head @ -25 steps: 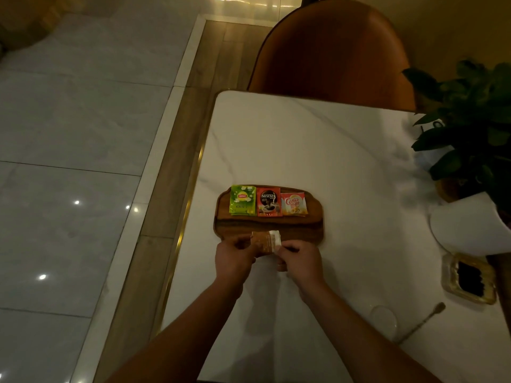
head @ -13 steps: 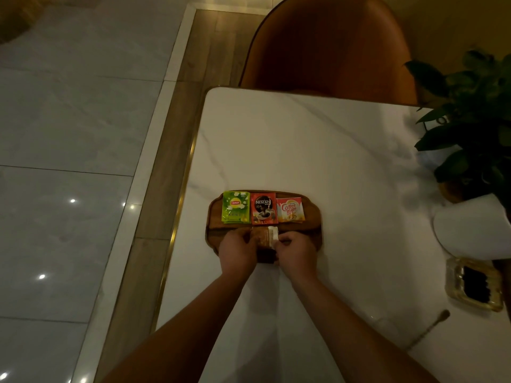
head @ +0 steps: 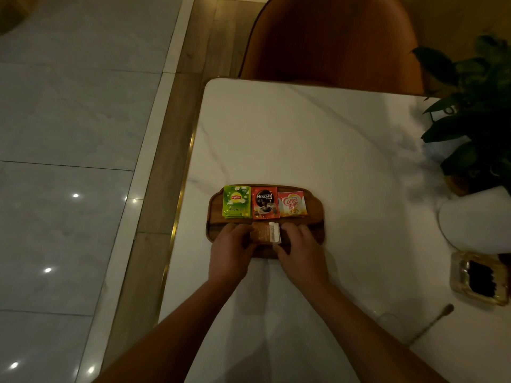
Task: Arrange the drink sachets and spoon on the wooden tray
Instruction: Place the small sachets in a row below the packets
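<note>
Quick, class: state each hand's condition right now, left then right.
Left hand: pinching the brown-and-white sachet bundle.
Right hand: pinching the same bundle's other end.

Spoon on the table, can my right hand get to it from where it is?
Probably yes, once freed: the spoon lies in the open on the table, right of that forearm. For now the right hand pinches the brown sachets.
</note>
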A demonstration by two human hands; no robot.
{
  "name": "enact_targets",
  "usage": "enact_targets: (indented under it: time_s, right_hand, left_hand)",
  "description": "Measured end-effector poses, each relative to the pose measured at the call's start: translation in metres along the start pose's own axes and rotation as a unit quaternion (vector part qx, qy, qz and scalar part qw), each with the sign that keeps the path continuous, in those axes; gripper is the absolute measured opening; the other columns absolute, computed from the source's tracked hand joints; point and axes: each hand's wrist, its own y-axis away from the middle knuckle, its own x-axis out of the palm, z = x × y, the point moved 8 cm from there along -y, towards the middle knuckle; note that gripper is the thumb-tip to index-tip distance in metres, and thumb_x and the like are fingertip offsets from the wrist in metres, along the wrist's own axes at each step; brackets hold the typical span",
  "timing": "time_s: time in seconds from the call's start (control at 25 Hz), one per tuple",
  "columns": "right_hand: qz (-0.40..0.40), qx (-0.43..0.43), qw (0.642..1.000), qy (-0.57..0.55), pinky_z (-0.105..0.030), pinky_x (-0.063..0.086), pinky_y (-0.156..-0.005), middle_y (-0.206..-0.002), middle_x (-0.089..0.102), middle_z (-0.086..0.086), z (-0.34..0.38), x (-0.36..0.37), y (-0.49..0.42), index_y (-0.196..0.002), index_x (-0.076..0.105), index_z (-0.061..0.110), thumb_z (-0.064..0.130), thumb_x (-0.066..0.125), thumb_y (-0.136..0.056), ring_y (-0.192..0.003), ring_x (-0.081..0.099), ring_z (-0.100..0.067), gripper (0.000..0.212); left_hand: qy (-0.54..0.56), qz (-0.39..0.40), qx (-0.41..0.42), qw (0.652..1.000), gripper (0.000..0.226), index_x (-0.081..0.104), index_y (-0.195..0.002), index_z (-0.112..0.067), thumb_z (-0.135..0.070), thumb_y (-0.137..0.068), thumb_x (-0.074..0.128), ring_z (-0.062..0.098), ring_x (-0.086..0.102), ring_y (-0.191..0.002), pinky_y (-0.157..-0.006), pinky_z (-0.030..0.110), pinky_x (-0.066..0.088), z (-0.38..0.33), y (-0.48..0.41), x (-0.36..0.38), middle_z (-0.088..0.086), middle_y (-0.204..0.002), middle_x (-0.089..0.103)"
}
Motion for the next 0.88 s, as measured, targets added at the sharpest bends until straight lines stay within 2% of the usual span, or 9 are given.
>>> enact_targets:
  time_s: [0.08,0.24,0.48,0.64,0.88]
  right_hand:
    - [0.021,-0.041,0.998,0.041,-0.038,0.056,-0.070,-0.110,0.057,-0.007,0.004,0.003,0.000,-0.125,0.058,0.019,0.023,0.075,-0.081,-0.094,0.060,-0.025,0.048]
    - [0.048,-0.061,0.995,0.067,-0.036,0.054,-0.069,-0.105,0.057,-0.005,0.008,0.007,-0.005,-0.123,0.060,0.020,0.022,0.073,-0.081,-0.093,0.059,-0.026,0.044]
    - [0.044,-0.068,0.994,0.070,-0.041,0.054,-0.068,-0.104,0.061,-0.010,0.013,0.006,-0.012,-0.116,0.063,0.014,0.020,0.064,-0.088,-0.093,0.060,-0.030,0.028]
    - [0.041,-0.068,0.996,0.050,-0.040,0.054,-0.074,-0.108,0.061,-0.010,0.013,0.006,-0.015,-0.115,0.063,0.012,0.017,0.062,-0.090,-0.096,0.060,-0.028,0.026]
    - [0.055,-0.063,0.996,0.020,-0.038,0.054,-0.083,-0.117,0.060,-0.007,0.009,0.005,-0.013,-0.124,0.059,0.016,0.025,0.073,-0.083,-0.107,0.058,-0.026,0.044]
  left_hand:
    - [-0.026,0.001,0.044,0.999,0.037,0.071,-0.119,-0.017,-0.017,-0.082,0.079,0.020,0.066,-0.098,-0.082,0.032,0.058,-0.008,-0.001,0.000,0.004,-0.116,0.067]
    - [-0.086,0.011,0.103,0.991,0.032,0.071,-0.113,-0.013,-0.014,-0.081,0.078,0.026,0.064,-0.095,-0.076,0.038,0.057,-0.018,-0.003,0.005,0.009,-0.109,0.067]
    - [-0.101,0.007,0.127,0.987,0.024,0.073,-0.108,-0.010,-0.009,-0.083,0.074,0.029,0.064,-0.092,-0.073,0.041,0.057,-0.020,-0.007,0.006,0.010,-0.102,0.069]
    - [-0.108,0.007,0.143,0.984,0.022,0.074,-0.105,-0.009,-0.008,-0.083,0.073,0.030,0.064,-0.089,-0.070,0.042,0.057,-0.022,-0.007,0.006,0.011,-0.099,0.070]
    - [-0.104,0.000,0.144,0.984,0.031,0.072,-0.111,-0.006,-0.011,-0.081,0.078,0.031,0.065,-0.090,-0.071,0.043,0.058,-0.021,-0.004,0.006,0.013,-0.101,0.070]
